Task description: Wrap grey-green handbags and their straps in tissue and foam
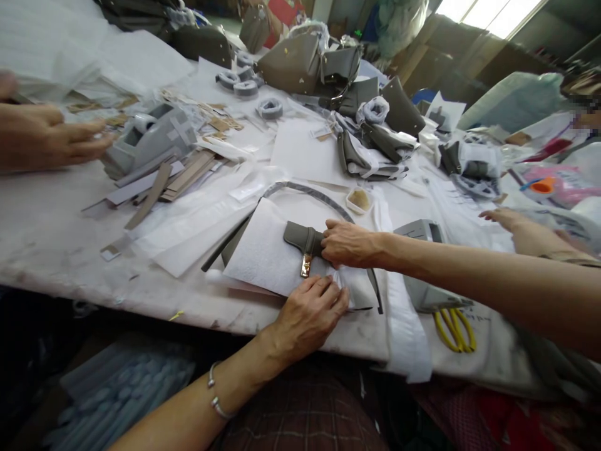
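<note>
A grey-green handbag (364, 293) lies flat before me, largely covered by a white wrapping sheet (263, 250). Its dark handle (310, 190) arches away from me. Across the sheet lies the bag's grey strap tab (297, 234), with a gold-coloured metal clasp (306, 265) hanging from it. My right hand (347, 243) is closed over the tab's right end, fingers curled. At the bag's near edge, my left hand (312, 310), with a bracelet on the wrist, has its bent fingers closed on crumpled white wrapping; the fingertips are partly hidden.
Close by on the right are a grey tape dispenser (420, 233) and yellow handles (454, 331). Grey strips (183, 175) and another dispenser (154, 134) lie left. Handbags (291, 62) crowd the back. Other people's hands reach in at left (51, 134) and right (511, 222).
</note>
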A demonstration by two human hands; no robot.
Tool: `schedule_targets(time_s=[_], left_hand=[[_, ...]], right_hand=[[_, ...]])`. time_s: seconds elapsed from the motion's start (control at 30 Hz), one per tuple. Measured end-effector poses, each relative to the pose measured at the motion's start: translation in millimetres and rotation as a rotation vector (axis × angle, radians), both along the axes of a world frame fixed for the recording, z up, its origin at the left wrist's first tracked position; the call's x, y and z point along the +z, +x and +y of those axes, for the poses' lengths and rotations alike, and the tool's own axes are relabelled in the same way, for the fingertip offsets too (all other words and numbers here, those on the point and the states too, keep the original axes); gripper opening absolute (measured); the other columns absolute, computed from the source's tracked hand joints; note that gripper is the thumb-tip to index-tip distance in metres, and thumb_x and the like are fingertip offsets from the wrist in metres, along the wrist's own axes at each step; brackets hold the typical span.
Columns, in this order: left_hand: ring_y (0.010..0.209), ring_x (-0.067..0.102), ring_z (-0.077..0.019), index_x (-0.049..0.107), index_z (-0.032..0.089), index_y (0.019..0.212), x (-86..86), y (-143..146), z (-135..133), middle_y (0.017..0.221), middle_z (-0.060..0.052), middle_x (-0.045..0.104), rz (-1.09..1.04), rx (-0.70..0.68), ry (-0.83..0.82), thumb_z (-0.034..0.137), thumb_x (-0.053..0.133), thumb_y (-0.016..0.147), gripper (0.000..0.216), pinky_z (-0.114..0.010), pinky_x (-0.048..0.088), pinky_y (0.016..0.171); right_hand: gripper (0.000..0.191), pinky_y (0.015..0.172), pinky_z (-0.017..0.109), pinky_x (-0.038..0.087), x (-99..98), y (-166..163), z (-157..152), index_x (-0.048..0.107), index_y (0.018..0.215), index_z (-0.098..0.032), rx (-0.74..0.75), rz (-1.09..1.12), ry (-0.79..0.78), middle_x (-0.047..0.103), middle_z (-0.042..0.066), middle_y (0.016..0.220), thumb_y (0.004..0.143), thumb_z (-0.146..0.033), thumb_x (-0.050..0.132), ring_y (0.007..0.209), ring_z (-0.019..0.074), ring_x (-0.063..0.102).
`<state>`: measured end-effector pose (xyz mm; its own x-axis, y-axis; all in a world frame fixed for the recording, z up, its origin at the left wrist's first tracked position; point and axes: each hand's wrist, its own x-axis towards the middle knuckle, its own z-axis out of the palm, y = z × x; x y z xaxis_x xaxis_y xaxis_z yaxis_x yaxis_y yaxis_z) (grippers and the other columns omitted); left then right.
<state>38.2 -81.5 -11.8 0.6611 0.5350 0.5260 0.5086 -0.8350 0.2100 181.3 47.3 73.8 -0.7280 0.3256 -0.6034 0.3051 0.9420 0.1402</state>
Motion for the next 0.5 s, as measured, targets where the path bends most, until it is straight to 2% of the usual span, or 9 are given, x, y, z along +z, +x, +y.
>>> schedule_targets(time_s=[0.07, 0.13, 0.27, 0.37, 0.43, 0.5], left_hand=[[0.111, 0.059, -0.0248, 0.056, 0.012, 0.123, -1.0, 0, 0, 0.107, -0.010, 0.065, 0.000, 0.002, 0.002, 0.020, 0.052, 0.094, 0.030, -0.039, 0.046, 0.099], [0.111, 0.058, -0.0244, 0.055, 0.012, 0.124, -1.2, 1, 0, 0.107, -0.010, 0.065, 0.009, 0.001, -0.001, 0.020, 0.051, 0.095, 0.030, -0.039, 0.046, 0.100], [0.113, 0.058, -0.0241, 0.053, 0.013, 0.126, 0.8, 0, 0, 0.109, -0.011, 0.064, 0.050, -0.011, -0.032, 0.019, 0.049, 0.095, 0.032, -0.040, 0.045, 0.101], [0.114, 0.058, -0.0250, 0.052, 0.015, 0.127, 2.1, -1, 0, 0.111, -0.011, 0.063, 0.081, -0.009, -0.057, 0.021, 0.048, 0.095, 0.033, -0.041, 0.046, 0.100], [0.115, 0.058, -0.0258, 0.051, 0.016, 0.128, 1.9, -1, -1, 0.113, -0.011, 0.062, 0.088, 0.002, -0.060, 0.023, 0.048, 0.095, 0.034, -0.042, 0.046, 0.100], [0.115, 0.057, -0.0266, 0.050, 0.016, 0.129, 1.4, -1, -1, 0.114, -0.011, 0.062, 0.097, 0.006, -0.056, 0.025, 0.050, 0.094, 0.036, -0.042, 0.046, 0.100]], right_hand=[[0.018, 0.077, 0.035, 0.025, -0.2, 5, 2, 0.070, 0.071, -0.019, 0.023, 0.039, 0.020, 0.071, 0.006, 0.080, 0.080, -0.035, 0.074, 0.082, 0.0203, 0.058], [0.024, 0.076, 0.035, 0.026, 0.0, 7, 4, 0.069, 0.079, -0.020, -0.011, 0.074, 0.086, 0.070, 0.006, 0.084, 0.078, -0.042, 0.077, 0.088, 0.0228, 0.058], [0.057, 0.077, 0.034, 0.030, -1.0, 9, 11, 0.063, 0.103, -0.016, -0.132, 0.108, 0.234, 0.069, 0.010, 0.094, 0.071, -0.060, 0.078, 0.090, 0.0262, 0.060], [0.059, 0.079, 0.034, 0.033, -2.4, 15, 18, 0.062, 0.108, -0.016, -0.189, 0.118, 0.209, 0.070, 0.011, 0.100, 0.070, -0.059, 0.079, 0.094, 0.0273, 0.062], [0.057, 0.080, 0.034, 0.035, -4.3, 23, 24, 0.064, 0.112, -0.019, -0.306, 0.158, 0.170, 0.071, 0.009, 0.104, 0.069, -0.053, 0.081, 0.097, 0.0268, 0.063], [0.053, 0.076, 0.031, 0.039, -8.2, 34, 29, 0.067, 0.112, -0.023, -0.515, 0.222, 0.078, 0.072, 0.006, 0.105, 0.068, -0.047, 0.083, 0.095, 0.0245, 0.065]])
